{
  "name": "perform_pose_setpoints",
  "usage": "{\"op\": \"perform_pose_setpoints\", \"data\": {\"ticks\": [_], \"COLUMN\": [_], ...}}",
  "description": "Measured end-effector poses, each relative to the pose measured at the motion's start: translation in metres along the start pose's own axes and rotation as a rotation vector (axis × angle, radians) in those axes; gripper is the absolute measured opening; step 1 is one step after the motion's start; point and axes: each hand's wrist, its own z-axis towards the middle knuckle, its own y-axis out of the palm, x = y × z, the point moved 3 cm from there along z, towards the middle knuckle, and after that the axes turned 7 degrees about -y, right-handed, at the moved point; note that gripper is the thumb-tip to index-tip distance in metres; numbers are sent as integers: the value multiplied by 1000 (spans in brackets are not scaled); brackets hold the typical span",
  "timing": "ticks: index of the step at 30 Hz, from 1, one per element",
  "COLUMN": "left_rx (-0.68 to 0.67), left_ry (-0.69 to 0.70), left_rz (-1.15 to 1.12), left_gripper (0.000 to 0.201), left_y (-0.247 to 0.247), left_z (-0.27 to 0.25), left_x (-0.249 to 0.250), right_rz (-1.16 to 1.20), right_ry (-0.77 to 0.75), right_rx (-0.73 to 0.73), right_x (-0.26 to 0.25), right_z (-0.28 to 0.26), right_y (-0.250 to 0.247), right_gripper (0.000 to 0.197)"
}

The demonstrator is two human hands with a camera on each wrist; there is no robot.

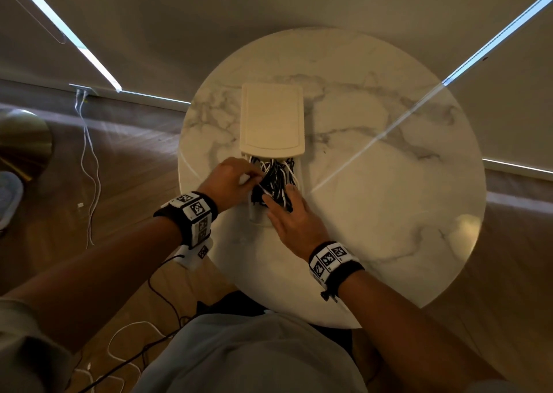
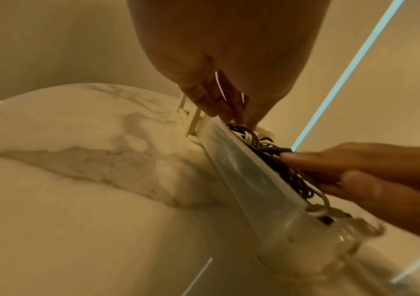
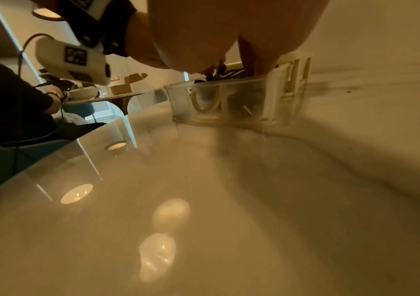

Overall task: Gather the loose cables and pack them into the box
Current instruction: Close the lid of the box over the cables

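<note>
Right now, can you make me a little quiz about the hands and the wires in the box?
1. True or false: the cables are all one colour.
2. Which hand lies flat on the cables: A the left hand, or B the right hand?
3. Fill in: the lid lies on the ____ end of the box.

Key: 1 false, they are black and white. 2 B. 3 far.

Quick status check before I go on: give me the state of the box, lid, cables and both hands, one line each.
box: clear, open at the near end, standing on the table.
lid: cream, covering the far part of the box only.
cables: black and white tangle inside the box, heaped up to the rim.
left hand: fingers curled, pinching cables at the box's left edge.
right hand: fingers straight, pressing down on the cables.
</note>
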Motion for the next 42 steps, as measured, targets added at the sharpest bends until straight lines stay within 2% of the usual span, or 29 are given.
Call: {"op": "perform_pose_setpoints", "data": {"ticks": [3, 6, 8, 12, 23, 30, 33, 35, 37, 39, 42], "left_rx": [115, 85, 37, -85, -55, -52, -62, -21, 28, 12, 27], "left_ry": [-206, -485, -568, -504, -471, -422, -442, -481, -472, -415, -388], "left_rz": [-69, -140, -168, -96, -20, 34, 6, -47, -67, -51, -55], "left_gripper": [35, 63, 69, 56, 60, 64, 65, 66, 71, 83, 101], "left_y": [-4, -3, -4, -6, -11, 0, 1, 1, 3, 8, 19], "left_z": [17, 37, 50, 62, 63, 58, 60, 57, 50, 40, 31], "left_x": [-12, -24, -27, -27, -34, -39, -35, -32, -26, -16, -12], "right_rz": [1, 0, -7, -23, -10, 2, -12, -35, -90, -154, -213], "right_ry": [-2, -8, -29, -66, -96, -33, -10, -4, -8, -13, 23], "right_rx": [-65, -100, -122, -131, -155, -211, -160, -128, -85, -30, -44], "right_x": [0, 1, 4, 12, 27, 36, 35, 36, 41, 48, 52], "right_z": [-3, -4, -5, 0, 24, 57, 50, 38, 29, 23, 19], "right_y": [3, 2, 3, 3, 4, 4, -4, -10, -15, -21, -22], "right_gripper": [54, 66, 70, 70, 69, 67, 66, 62, 55, 48, 47]}}
